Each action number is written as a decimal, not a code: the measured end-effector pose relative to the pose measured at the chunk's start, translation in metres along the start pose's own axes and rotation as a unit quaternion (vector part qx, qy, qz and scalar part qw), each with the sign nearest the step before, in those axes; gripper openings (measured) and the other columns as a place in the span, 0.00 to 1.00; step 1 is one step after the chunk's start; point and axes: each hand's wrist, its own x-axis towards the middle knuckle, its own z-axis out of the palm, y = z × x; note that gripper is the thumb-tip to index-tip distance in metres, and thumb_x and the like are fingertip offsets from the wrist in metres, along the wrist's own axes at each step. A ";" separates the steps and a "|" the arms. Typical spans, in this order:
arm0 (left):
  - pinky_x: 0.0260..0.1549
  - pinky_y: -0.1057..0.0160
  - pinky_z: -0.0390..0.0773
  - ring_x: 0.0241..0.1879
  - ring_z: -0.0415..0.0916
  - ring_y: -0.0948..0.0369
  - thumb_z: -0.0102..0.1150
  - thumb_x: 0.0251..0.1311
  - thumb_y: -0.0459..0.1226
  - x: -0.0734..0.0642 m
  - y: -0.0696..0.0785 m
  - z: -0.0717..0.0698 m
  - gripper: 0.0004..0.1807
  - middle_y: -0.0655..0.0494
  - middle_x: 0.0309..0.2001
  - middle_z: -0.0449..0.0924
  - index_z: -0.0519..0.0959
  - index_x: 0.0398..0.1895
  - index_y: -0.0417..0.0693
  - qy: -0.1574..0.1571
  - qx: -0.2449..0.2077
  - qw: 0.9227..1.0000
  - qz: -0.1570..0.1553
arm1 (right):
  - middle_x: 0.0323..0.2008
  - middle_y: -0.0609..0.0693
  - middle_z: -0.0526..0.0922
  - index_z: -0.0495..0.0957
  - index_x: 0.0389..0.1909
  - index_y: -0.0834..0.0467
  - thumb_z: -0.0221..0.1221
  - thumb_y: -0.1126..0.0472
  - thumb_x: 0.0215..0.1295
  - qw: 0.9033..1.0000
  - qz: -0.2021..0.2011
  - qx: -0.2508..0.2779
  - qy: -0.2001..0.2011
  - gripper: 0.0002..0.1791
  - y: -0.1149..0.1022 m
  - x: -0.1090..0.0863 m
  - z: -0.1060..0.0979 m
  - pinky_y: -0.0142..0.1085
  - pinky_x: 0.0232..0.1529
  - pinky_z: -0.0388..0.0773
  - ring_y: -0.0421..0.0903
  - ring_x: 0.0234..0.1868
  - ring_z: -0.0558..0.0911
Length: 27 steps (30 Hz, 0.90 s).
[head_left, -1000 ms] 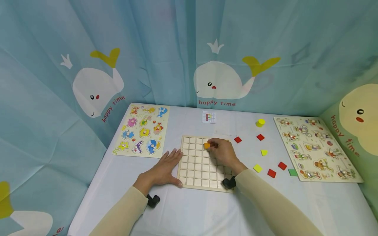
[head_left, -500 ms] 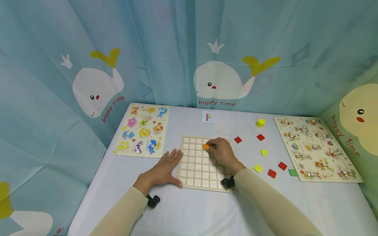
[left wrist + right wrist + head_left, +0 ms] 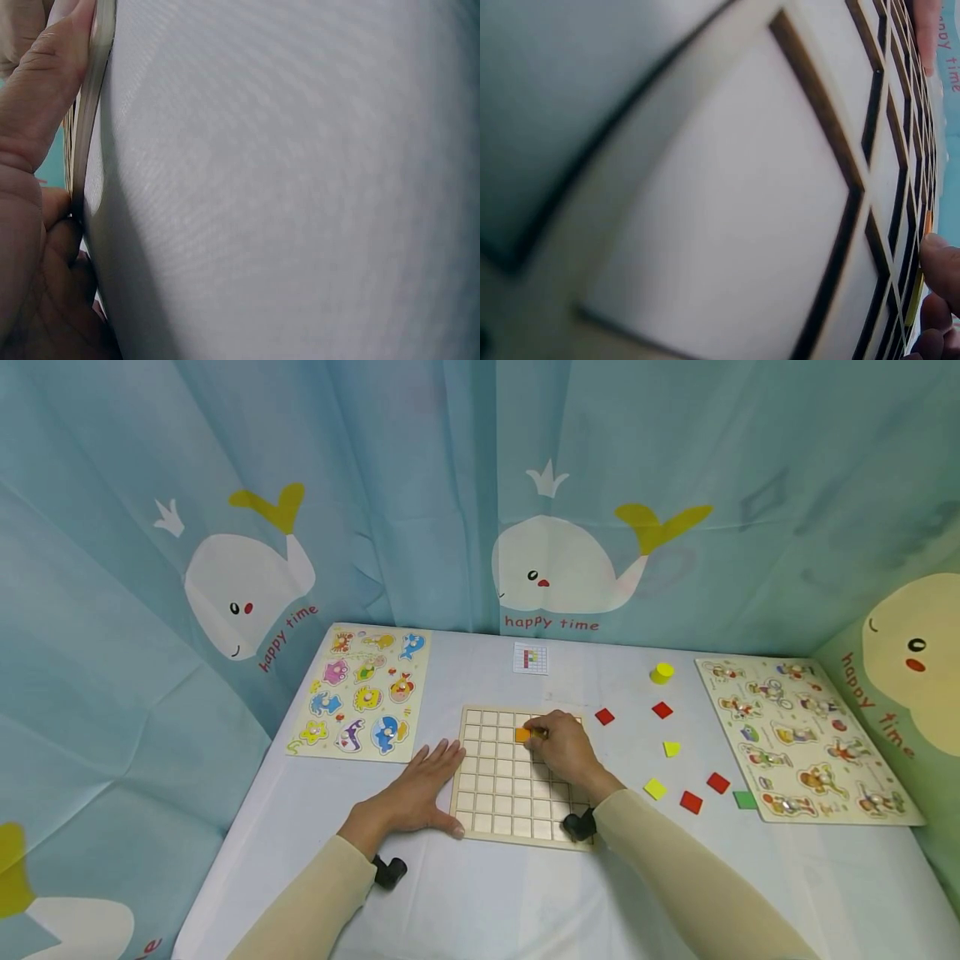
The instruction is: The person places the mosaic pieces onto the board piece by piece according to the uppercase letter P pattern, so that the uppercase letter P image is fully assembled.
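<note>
In the head view a wooden grid board point(image 3: 495, 777) lies mid-table. My right hand point(image 3: 567, 747) is over its upper part, thumb and fingers pinching an orange square tile point(image 3: 522, 735) at a cell in an upper row. A yellow piece point(image 3: 915, 296) shows beside the fingers in the right wrist view; the hand covers much of it. My left hand point(image 3: 416, 793) lies with fingers spread along the board's left side, thumb at the lower left corner. In the left wrist view the left thumb point(image 3: 45, 90) touches the board's edge.
Right of the board lie loose red tiles point(image 3: 691, 802), yellow tiles point(image 3: 655, 788) and a green tile point(image 3: 744, 799), with a yellow cylinder point(image 3: 662, 673) behind. A small pattern card point(image 3: 530, 657) lies behind the board. Picture puzzles flank it: sea animals point(image 3: 360, 693) left, figures point(image 3: 802, 739) right.
The orange tile has shifted slightly left and down in my right hand, now lying flatter at the cell. My left hand has stayed still.
</note>
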 end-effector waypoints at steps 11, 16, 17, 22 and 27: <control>0.85 0.50 0.32 0.87 0.33 0.54 0.82 0.44 0.61 -0.002 0.002 -0.001 0.72 0.52 0.87 0.40 0.48 0.87 0.46 0.000 -0.001 1.000 0.001 | 0.49 0.59 0.85 0.88 0.53 0.63 0.70 0.64 0.67 1.000 0.003 0.015 0.001 0.15 0.000 -0.001 -0.001 0.44 0.46 0.81 0.52 0.43 0.80; 0.85 0.50 0.33 0.87 0.32 0.55 0.82 0.44 0.61 0.000 0.001 0.001 0.72 0.53 0.87 0.40 0.48 0.87 0.46 0.001 0.001 1.000 -0.001 | 0.51 0.58 0.83 0.86 0.57 0.62 0.68 0.61 0.71 0.998 0.020 0.053 0.011 0.17 0.005 -0.003 -0.005 0.44 0.48 0.82 0.52 0.46 0.81; 0.85 0.51 0.32 0.87 0.32 0.55 0.82 0.44 0.61 0.000 0.000 0.001 0.72 0.53 0.87 0.40 0.48 0.87 0.47 0.000 0.003 1.000 -0.002 | 0.50 0.58 0.83 0.86 0.58 0.61 0.67 0.61 0.72 0.998 0.023 0.059 0.014 0.17 0.007 -0.003 -0.007 0.44 0.48 0.82 0.52 0.46 0.81; 0.85 0.53 0.31 0.87 0.31 0.58 0.81 0.44 0.62 0.001 -0.001 0.004 0.73 0.56 0.87 0.39 0.46 0.87 0.49 -0.001 0.018 1.000 -0.008 | 0.49 0.58 0.82 0.83 0.61 0.62 0.64 0.59 0.74 0.996 0.029 0.075 0.033 0.19 0.014 -0.004 -0.018 0.41 0.44 0.80 0.53 0.46 0.79; 0.85 0.52 0.32 0.87 0.31 0.56 0.81 0.44 0.62 0.001 -0.002 0.003 0.73 0.54 0.87 0.40 0.47 0.87 0.48 0.001 0.011 1.000 -0.004 | 0.52 0.61 0.81 0.81 0.64 0.63 0.63 0.59 0.75 0.995 0.052 0.067 0.059 0.21 0.026 -0.008 -0.035 0.40 0.42 0.79 0.55 0.48 0.78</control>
